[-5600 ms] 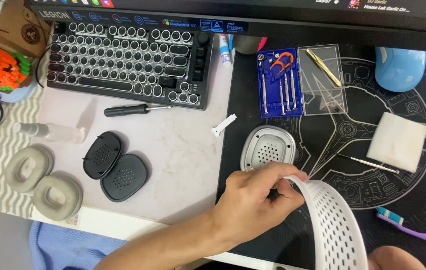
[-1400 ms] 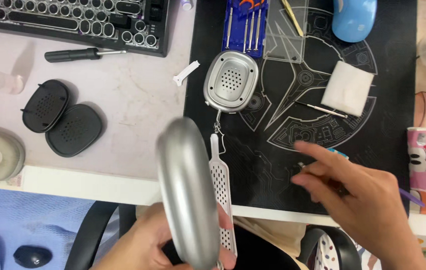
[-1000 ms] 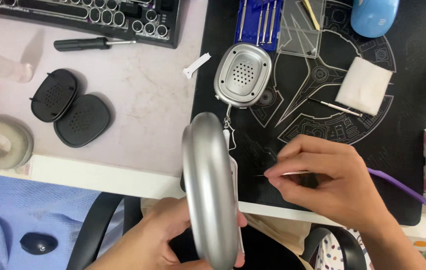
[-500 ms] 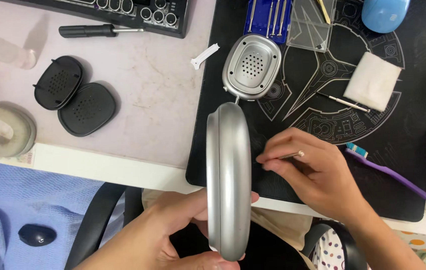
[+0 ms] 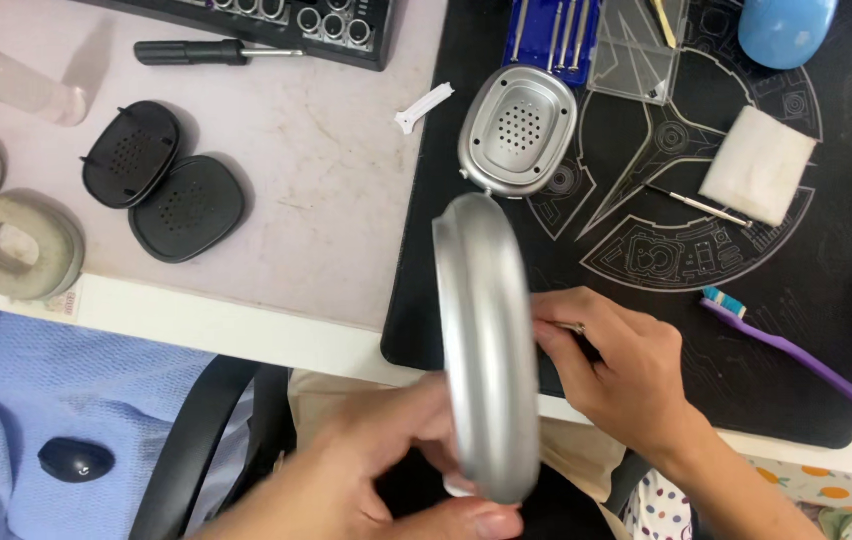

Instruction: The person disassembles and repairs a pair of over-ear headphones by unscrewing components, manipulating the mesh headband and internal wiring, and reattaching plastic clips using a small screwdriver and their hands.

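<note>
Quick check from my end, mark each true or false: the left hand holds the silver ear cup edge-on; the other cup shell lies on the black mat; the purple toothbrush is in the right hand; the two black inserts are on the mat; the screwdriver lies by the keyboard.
1. The left hand holds the silver ear cup edge-on. True.
2. The other cup shell lies on the black mat. True.
3. The purple toothbrush is in the right hand. False: it lies on the mat.
4. The two black inserts are on the mat. False: they lie on the pale desktop.
5. The screwdriver lies by the keyboard. True.
</note>
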